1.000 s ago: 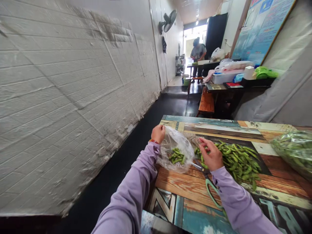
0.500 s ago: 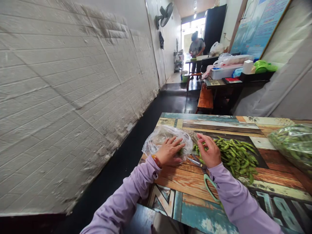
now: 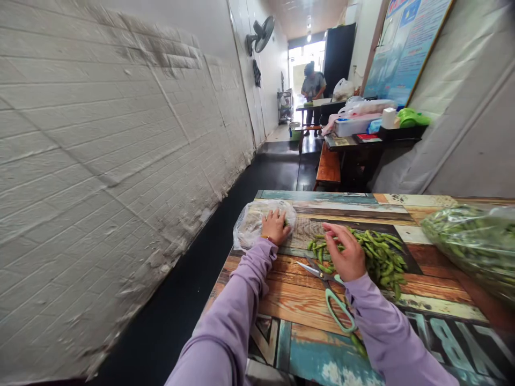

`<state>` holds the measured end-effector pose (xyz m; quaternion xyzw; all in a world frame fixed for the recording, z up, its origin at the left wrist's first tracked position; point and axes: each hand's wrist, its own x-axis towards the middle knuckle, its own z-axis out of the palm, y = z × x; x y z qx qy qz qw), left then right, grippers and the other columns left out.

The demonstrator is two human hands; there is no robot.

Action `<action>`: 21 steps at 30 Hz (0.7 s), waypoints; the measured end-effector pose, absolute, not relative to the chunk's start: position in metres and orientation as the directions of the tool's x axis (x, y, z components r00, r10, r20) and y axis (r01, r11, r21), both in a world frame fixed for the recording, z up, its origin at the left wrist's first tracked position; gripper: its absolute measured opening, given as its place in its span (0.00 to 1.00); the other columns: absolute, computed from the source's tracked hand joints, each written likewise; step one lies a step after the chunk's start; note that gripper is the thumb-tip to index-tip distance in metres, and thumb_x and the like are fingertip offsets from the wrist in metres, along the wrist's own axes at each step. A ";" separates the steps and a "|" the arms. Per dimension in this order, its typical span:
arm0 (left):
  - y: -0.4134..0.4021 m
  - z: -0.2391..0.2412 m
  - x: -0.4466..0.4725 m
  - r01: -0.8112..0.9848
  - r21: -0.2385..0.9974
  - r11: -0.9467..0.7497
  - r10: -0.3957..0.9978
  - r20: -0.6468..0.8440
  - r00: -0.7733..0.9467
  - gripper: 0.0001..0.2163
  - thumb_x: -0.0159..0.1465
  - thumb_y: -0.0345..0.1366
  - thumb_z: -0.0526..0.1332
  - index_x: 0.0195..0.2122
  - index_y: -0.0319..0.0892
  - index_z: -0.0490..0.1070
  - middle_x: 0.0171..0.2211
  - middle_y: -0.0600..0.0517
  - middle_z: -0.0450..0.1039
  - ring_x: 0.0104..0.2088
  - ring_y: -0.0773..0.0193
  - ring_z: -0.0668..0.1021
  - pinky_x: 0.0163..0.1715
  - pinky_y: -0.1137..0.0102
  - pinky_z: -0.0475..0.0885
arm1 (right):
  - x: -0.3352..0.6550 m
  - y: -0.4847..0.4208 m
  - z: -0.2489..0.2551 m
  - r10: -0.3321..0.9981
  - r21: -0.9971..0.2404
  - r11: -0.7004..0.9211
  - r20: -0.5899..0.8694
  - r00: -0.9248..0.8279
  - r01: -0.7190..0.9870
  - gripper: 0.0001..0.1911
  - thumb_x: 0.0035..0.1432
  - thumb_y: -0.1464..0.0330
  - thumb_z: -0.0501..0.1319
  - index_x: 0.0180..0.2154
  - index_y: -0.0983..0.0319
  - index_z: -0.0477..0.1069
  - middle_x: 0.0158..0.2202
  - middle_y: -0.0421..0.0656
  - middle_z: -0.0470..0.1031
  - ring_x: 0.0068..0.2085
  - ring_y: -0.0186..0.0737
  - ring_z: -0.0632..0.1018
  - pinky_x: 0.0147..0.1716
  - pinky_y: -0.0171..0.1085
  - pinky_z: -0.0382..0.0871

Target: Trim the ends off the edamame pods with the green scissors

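Note:
My left hand (image 3: 276, 227) lies on a clear plastic bag (image 3: 246, 225) near the table's left edge. Its fingers are spread, and a bit of green shows beside them, inside or under the film; I cannot tell which. My right hand (image 3: 346, 252) hovers at the near left side of a pile of green edamame pods (image 3: 380, 254), loosely bent, fingers apart, with nothing visible in it. Scissors (image 3: 336, 300) with pale green handles lie on the table, partly by my right wrist, blades pointing left. A few pods (image 3: 358, 346) sit below the handles.
The wood-patterned table (image 3: 289, 300) carries a large clear bag of pods (image 3: 470, 241) at the right. Beyond stand a red-brown bench (image 3: 328, 163) and another table with a plastic box (image 3: 356, 126). A person (image 3: 313, 86) stands far back. A white brick-patterned wall (image 3: 120, 161) runs along the left.
My left hand has pushed forward and leftward with the plastic bag, away from the scissors. The right hand stays beside the pods. The view has turned slightly right.

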<state>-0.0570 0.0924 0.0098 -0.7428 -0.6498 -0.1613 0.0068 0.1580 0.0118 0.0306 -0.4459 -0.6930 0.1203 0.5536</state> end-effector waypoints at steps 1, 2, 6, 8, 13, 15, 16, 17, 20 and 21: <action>0.088 0.013 -0.054 0.960 0.218 -0.174 0.951 0.290 0.106 0.26 0.56 0.38 0.62 0.57 0.42 0.62 0.60 0.40 0.58 0.60 0.43 0.60 0.57 0.44 0.53 | 0.163 0.005 0.033 0.759 -0.656 0.577 0.650 -0.025 0.486 0.14 0.61 0.65 0.53 0.45 0.59 0.71 0.41 0.45 0.76 0.39 0.38 0.76 0.36 0.37 0.72; 0.081 0.015 -0.052 0.947 0.246 -0.208 0.933 0.341 0.117 0.25 0.56 0.36 0.61 0.56 0.41 0.63 0.59 0.40 0.60 0.59 0.45 0.61 0.57 0.47 0.54 | 0.170 -0.002 0.033 0.767 -0.646 0.584 0.637 -0.075 0.492 0.13 0.62 0.65 0.53 0.44 0.59 0.72 0.40 0.44 0.76 0.40 0.38 0.77 0.38 0.37 0.72; 0.038 0.017 -0.051 0.820 0.414 -0.396 0.839 0.527 0.139 0.18 0.61 0.33 0.57 0.53 0.41 0.65 0.52 0.43 0.68 0.55 0.55 0.68 0.56 0.57 0.61 | 0.196 -0.044 0.021 0.776 -0.581 0.631 0.456 -0.436 0.514 0.13 0.62 0.66 0.52 0.45 0.57 0.71 0.41 0.43 0.77 0.42 0.37 0.77 0.42 0.36 0.72; 0.014 0.012 -0.053 0.752 0.509 -0.418 0.825 0.560 0.080 0.16 0.62 0.34 0.56 0.51 0.42 0.66 0.49 0.44 0.71 0.51 0.57 0.71 0.53 0.59 0.64 | 0.205 -0.065 0.009 0.761 -0.507 0.647 0.387 -0.521 0.569 0.13 0.62 0.66 0.53 0.46 0.55 0.71 0.41 0.43 0.76 0.42 0.39 0.76 0.41 0.38 0.72; -0.030 -0.005 -0.056 0.668 0.681 -0.300 0.867 0.487 -0.107 0.12 0.62 0.34 0.55 0.46 0.42 0.69 0.43 0.45 0.73 0.44 0.58 0.75 0.45 0.62 0.70 | 0.212 -0.100 -0.015 0.760 -0.376 0.642 0.426 -0.491 0.668 0.13 0.61 0.69 0.53 0.46 0.55 0.71 0.44 0.45 0.74 0.45 0.42 0.75 0.44 0.43 0.70; -0.041 -0.007 -0.052 0.693 0.654 -0.305 0.869 0.489 -0.080 0.12 0.62 0.34 0.54 0.46 0.42 0.69 0.43 0.46 0.73 0.44 0.58 0.74 0.46 0.61 0.69 | 0.215 -0.105 -0.015 0.771 -0.360 0.625 0.426 -0.475 0.692 0.13 0.61 0.70 0.53 0.45 0.56 0.71 0.44 0.45 0.74 0.45 0.41 0.74 0.44 0.42 0.69; -0.044 -0.007 -0.049 0.715 0.622 -0.319 0.865 0.499 -0.048 0.12 0.62 0.33 0.54 0.46 0.42 0.69 0.43 0.46 0.73 0.45 0.58 0.74 0.47 0.61 0.68 | 0.217 -0.105 -0.013 0.776 -0.347 0.618 0.414 -0.476 0.706 0.13 0.61 0.71 0.53 0.45 0.56 0.71 0.43 0.45 0.75 0.44 0.41 0.74 0.45 0.42 0.69; -0.046 -0.006 -0.046 0.737 0.586 -0.338 0.861 0.508 -0.009 0.12 0.62 0.32 0.54 0.47 0.43 0.68 0.44 0.46 0.72 0.46 0.58 0.73 0.48 0.61 0.67 | 0.220 -0.106 -0.010 0.781 -0.330 0.612 0.397 -0.482 0.719 0.14 0.60 0.72 0.53 0.45 0.55 0.71 0.43 0.44 0.75 0.44 0.41 0.74 0.45 0.42 0.68; -0.041 -0.003 -0.039 0.773 0.513 -0.373 0.844 0.534 0.053 0.13 0.61 0.29 0.53 0.47 0.43 0.68 0.46 0.46 0.71 0.48 0.59 0.71 0.51 0.61 0.66 | 0.224 -0.106 0.002 0.804 -0.280 0.585 0.321 -0.501 0.761 0.19 0.57 0.76 0.53 0.48 0.54 0.69 0.42 0.43 0.76 0.43 0.41 0.74 0.45 0.41 0.67; -0.037 -0.003 -0.038 0.777 0.510 -0.368 0.838 0.544 0.040 0.14 0.61 0.29 0.52 0.47 0.43 0.68 0.46 0.46 0.71 0.48 0.59 0.71 0.51 0.61 0.66 | 0.223 -0.105 0.006 0.813 -0.266 0.574 0.297 -0.501 0.774 0.20 0.57 0.76 0.53 0.49 0.54 0.69 0.42 0.43 0.75 0.43 0.40 0.74 0.44 0.41 0.67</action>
